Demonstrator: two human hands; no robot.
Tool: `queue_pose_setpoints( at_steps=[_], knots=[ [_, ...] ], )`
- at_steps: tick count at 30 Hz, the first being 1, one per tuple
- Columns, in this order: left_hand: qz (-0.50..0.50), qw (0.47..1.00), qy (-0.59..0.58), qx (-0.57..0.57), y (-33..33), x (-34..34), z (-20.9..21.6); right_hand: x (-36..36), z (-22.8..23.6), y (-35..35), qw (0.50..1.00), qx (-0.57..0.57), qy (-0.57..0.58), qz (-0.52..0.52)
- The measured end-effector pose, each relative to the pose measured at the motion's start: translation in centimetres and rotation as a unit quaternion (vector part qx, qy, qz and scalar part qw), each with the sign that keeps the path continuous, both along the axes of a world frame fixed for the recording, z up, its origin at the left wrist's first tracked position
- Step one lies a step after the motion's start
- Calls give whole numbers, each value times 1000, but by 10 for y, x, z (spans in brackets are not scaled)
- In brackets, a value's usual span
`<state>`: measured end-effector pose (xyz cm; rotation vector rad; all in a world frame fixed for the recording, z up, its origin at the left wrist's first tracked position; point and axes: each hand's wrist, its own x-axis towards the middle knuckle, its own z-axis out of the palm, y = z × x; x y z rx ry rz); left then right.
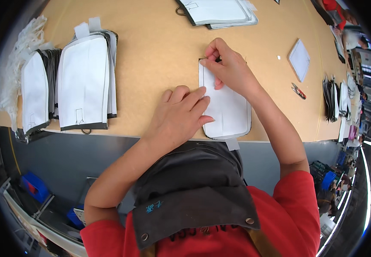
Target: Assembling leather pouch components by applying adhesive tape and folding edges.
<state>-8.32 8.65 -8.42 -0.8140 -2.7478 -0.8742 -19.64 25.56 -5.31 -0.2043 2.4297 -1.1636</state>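
A white, dark-edged flat panel (228, 115) with rounded near corners lies at the table's front edge before me. From its near end a small pale grey tab (232, 144) hangs over the edge. My left hand (177, 111) rests with its fingers spread, fingertips on the panel's left border. At the far left corner, my right hand (232, 68) has its thumb and curled fingers closed on the panel's far edge. A bit of black shows beneath those fingers, but what it is I cannot make out.
Stacks of similar white panels (82, 81) stand at the left beside a tangle of whitish strips (12, 81). More panels (219, 13) lie at the far side. To the right are a white rounded plate (299, 60), small thread snips (298, 91) and dark-edged pieces (330, 100).
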Motion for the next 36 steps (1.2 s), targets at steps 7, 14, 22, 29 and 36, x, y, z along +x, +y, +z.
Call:
queue_pose_setpoints(
  at_steps=[7,14,22,29,36],
  knots=[
    [24,980,-86,180,-3,-5,1,17,23,18,977,-207,-13,-47],
    [-92,992,-8,90,-23,6,4,124,145,45,782,-611,24,122],
    [-134,990,14,40,0,26,4,142,173,93,579,-770,-91,253],
    [-96,991,61,76,12,35,-1,142,88,129,908,-351,228,13],
    [-69,963,-100,239,22,24,72,104,32,128,960,-222,141,97]
  ],
)
